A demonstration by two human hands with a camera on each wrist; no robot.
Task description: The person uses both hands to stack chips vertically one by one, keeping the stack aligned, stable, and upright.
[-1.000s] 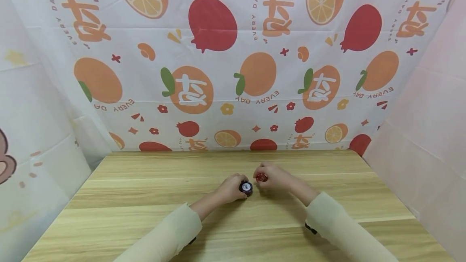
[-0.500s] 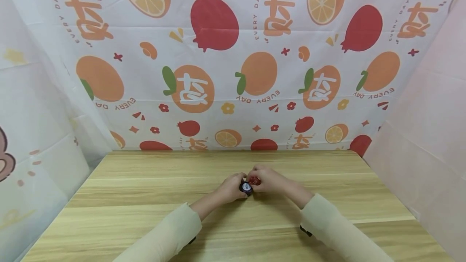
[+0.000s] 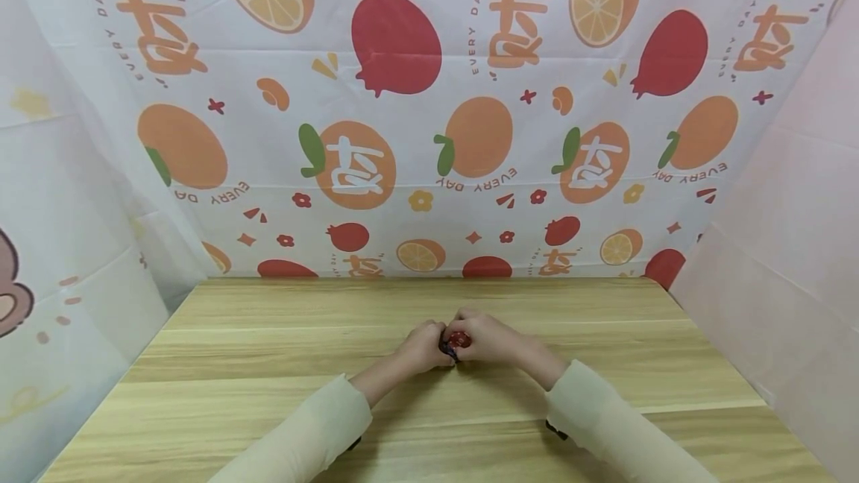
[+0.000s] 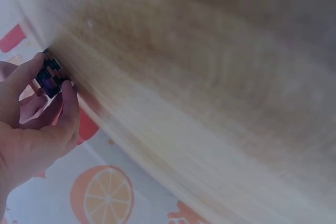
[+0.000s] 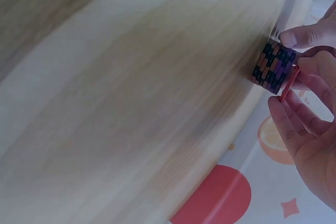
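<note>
A short stack of dark poker chips (image 5: 273,67) stands on the wooden table, its patterned edges showing in the right wrist view. My left hand (image 3: 423,346) grips the stack from the left, with fingers and thumb on opposite sides, as the left wrist view of the stack (image 4: 51,77) shows. In my right hand (image 3: 493,338) a red poker chip (image 3: 459,340) is pinched at its edges. That red chip (image 5: 289,84) lies right at the stack's top face, slightly tilted. In the head view it covers most of the stack's top.
The wooden table (image 3: 282,364) stretches out around both hands. A fruit-printed cloth (image 3: 416,140) hangs behind its far edge, and pale cloths (image 3: 74,244) hang at the sides. Dark straps (image 3: 557,431) show below the sleeves.
My right hand has moved left with the red chip, from beside the dark stack to over its top. My left hand has stayed on the stack.
</note>
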